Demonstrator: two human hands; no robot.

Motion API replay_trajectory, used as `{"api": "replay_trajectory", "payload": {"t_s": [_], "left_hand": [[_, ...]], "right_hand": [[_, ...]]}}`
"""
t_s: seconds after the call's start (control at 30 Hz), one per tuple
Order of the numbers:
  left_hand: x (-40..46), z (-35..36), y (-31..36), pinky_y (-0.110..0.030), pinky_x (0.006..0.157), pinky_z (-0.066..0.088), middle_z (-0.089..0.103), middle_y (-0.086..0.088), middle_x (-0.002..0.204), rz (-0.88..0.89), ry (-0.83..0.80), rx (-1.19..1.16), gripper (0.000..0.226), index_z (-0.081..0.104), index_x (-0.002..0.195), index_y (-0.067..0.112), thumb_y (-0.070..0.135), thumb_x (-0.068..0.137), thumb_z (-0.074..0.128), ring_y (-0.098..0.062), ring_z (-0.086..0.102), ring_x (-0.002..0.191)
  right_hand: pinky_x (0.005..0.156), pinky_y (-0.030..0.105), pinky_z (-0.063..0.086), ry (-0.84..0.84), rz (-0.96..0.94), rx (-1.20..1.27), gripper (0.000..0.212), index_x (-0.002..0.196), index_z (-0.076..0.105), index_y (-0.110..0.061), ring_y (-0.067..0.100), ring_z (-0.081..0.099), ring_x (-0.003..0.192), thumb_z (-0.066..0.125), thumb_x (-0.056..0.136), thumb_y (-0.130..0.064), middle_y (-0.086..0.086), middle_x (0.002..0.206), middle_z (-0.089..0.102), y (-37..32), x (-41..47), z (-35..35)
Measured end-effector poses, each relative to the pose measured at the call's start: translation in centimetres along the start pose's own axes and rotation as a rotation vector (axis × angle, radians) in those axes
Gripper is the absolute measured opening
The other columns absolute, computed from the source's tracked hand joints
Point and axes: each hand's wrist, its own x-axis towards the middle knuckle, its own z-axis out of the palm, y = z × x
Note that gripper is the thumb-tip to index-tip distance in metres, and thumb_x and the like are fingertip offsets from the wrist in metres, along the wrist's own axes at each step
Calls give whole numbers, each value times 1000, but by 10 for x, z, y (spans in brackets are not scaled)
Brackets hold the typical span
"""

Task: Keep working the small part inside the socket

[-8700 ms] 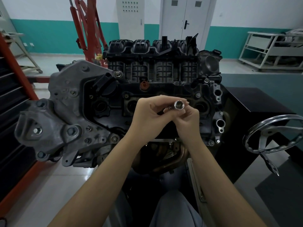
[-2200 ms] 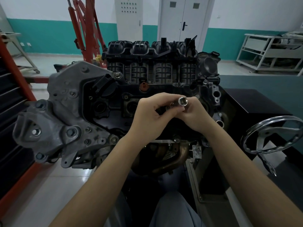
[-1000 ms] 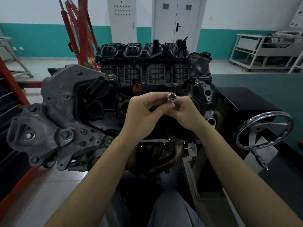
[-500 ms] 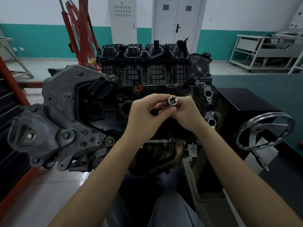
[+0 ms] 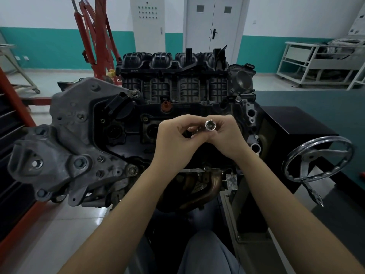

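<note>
- Centrally, a shiny metal socket (image 5: 210, 125) sits raised in front of the engine (image 5: 177, 115), open end toward the camera.
- Left hand (image 5: 177, 143): fingers curled, pinching the socket's near-left side; a short dark metal piece just left of the socket, too small to identify.
- Right hand (image 5: 227, 135): fingers curled round the socket from the right.
- Chrome handwheel (image 5: 318, 158) well right of the hands.
- Red hoist frame (image 5: 94, 36) far left; grey double door (image 5: 213, 26) at the far wall.
</note>
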Motion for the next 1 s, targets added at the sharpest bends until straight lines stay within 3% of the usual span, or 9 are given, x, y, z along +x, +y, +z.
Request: {"api": "replay_trajectory", "payload": {"t_s": [0.17,0.3,0.4,0.5,0.57,0.67,0.8,1.0], "left_hand": [[0,-3,-3,-27,87,54,73,3,98,-24,-9,-102,32,68,107,15,-5,83,68,-13,70,97],[-2,-2,-4,-39,91,55,72,-8,102,-9,-87,-21,26,69,108,6,-3,83,70,-20,69,100],[-2,2,-4,-39,84,57,74,-1,91,-20,17,12,23,72,95,15,1,77,77,-17,71,89],[0,1,-4,-29,83,56,74,7,90,-20,32,-29,26,72,96,19,-1,79,74,-12,71,89],[0,-1,-4,-30,86,55,74,2,94,-31,-1,-82,28,71,102,16,-4,82,70,-14,71,94],[0,-1,-4,-36,90,55,74,-8,99,-21,-61,-76,25,71,105,7,-6,83,68,-20,70,98],[0,1,-2,-23,81,54,73,7,89,-3,33,9,29,71,91,23,0,74,79,-9,70,87],[0,-4,-4,-30,87,55,73,2,97,-18,-6,-82,30,70,101,20,-2,81,71,-16,71,96]], "right_hand": [[78,14,49,-43,-18,24,28,96,67,-21,0,68,88,67,81,2,-20,88,72,-4,-2,1],[74,24,54,16,36,36,26,94,70,-1,12,71,81,73,72,12,-4,81,74,2,-1,-1],[78,35,57,16,20,-19,21,91,70,-6,20,71,83,74,74,6,8,86,73,2,0,-1],[80,21,52,-32,-5,-23,22,96,69,-20,7,69,90,70,81,-3,-10,91,73,-2,-2,1],[78,14,50,-54,-2,-23,27,97,67,-27,0,68,90,66,83,-3,-20,89,72,-4,-2,2],[75,19,52,-4,0,-17,21,91,70,-16,6,70,84,71,79,1,-13,83,73,-1,-1,1],[76,31,56,21,6,-12,19,88,71,-10,17,71,82,75,75,3,2,86,73,2,0,0],[77,14,50,-45,-4,2,27,92,68,-25,0,68,87,67,81,0,-19,87,72,-4,-2,3]]}}
